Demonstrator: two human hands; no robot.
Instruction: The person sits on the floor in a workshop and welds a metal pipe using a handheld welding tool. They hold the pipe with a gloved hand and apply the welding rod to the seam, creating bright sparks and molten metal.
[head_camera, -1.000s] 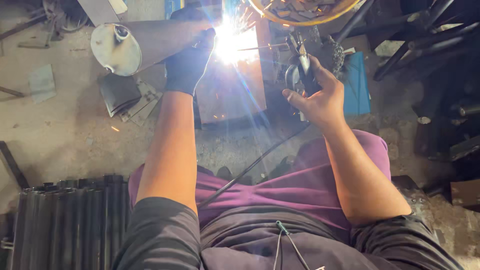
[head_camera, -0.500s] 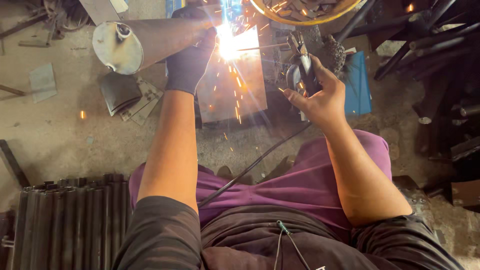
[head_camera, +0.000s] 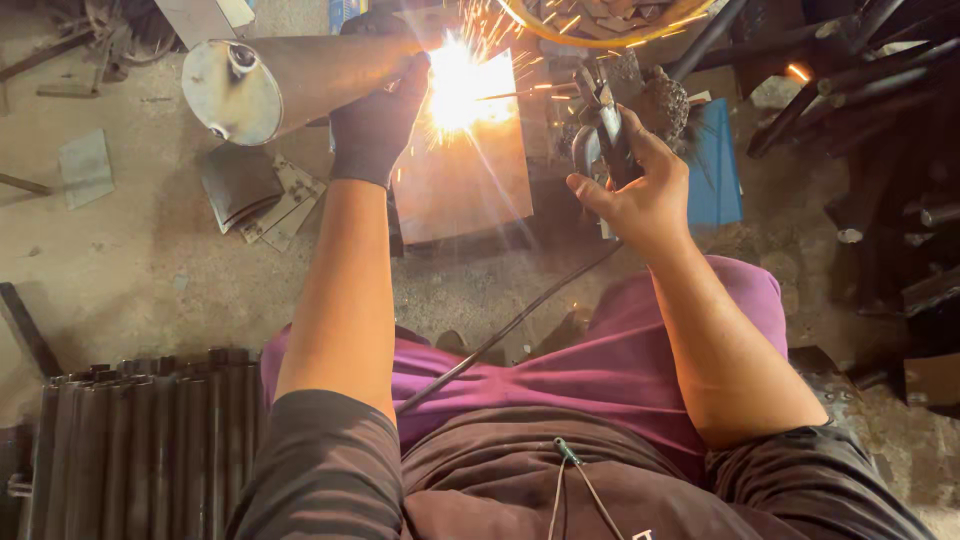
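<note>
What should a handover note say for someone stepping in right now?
Left hand: in a black glove, gripping the metal cylinder near its far end, right beside the welding arc.
Right hand: bare, fingers closed on the electrode holder; its rod reaches left into the arc. The cable runs down over the lap.
Things: the cylinder lies on its side, capped end toward the left; a flat metal plate sits under the sparks; dark pipes are stacked lower left.
Done: arc is lit, sparks flying.
Left: the seam is hidden by glare, so progress cannot be judged.
</note>
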